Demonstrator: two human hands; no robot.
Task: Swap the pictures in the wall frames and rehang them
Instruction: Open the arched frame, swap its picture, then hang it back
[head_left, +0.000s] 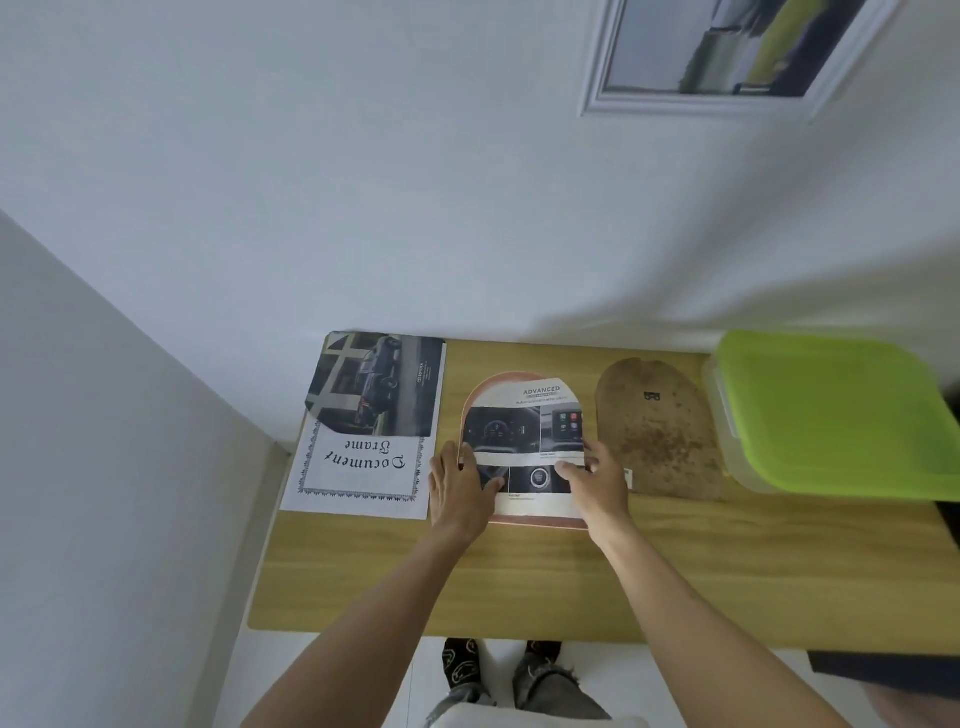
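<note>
A wooden worktop (519, 582) is seen beneath both hands. A green-lidded container (831, 410) is set well to the right of the right hand (597, 483); a white wall frame (727, 57) is hung above. A "Document Frame" sheet (358, 473), overlapped by a car picture (379, 384), is laid just left of the left hand (462, 488). A brown backing board (654, 431) is placed just right of the right hand. Between the hands, an arched picture (524, 431) is pressed flat onto a pink arched frame (535, 522), fingers spread on its lower edges.
</note>
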